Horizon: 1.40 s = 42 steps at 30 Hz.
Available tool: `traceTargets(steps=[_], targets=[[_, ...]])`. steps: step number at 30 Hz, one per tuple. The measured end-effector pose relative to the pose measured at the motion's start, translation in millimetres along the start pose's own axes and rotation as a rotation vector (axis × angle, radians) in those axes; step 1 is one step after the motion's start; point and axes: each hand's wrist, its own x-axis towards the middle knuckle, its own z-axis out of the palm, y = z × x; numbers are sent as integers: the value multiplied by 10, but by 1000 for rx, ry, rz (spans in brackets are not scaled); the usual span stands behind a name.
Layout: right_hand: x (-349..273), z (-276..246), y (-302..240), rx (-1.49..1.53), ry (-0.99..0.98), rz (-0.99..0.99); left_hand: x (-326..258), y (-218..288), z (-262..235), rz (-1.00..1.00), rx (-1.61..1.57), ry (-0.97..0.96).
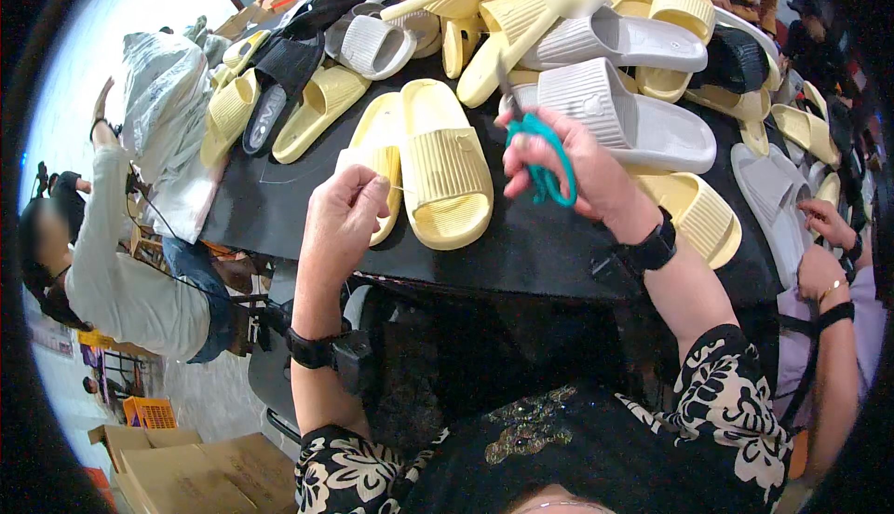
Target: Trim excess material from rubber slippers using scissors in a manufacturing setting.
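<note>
I see L hand [343, 211] pinching a thin thread at a yellow slide [445, 165] on the black table [521, 253]. R hand [568, 165], at 3 o'clock of the slide, grips teal-handled scissors [538, 155]. Grey slides [624, 114] at 1 o'clock.

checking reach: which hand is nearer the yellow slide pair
Left. The left hand touches the yellow slide pair's left edge; the right hand, holding scissors, is just off its right side.

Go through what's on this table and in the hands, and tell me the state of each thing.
Left hand: pinched shut on a thin thread.
Right hand: gripping teal scissors, blades up.
Yellow slipper pair: lying flat, soles down, side by side.
Grey slippers: stacked loosely.
Black table: heaped with slippers.
</note>
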Motion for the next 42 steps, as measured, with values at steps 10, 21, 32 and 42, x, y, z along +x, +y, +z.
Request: traceTargets(steps=[10,21,32,42], targets=[[-282,302,335,273,-511,557,71,-102,52,-35,-93,127],[-279,284,565,706,-509,692,15,36,146,33,-193,90],[-337,289,572,773,-575,645,27,149,161,26,-205,118],[-316,280,550,729,-481,625,-111,249,244,18,-190,76]])
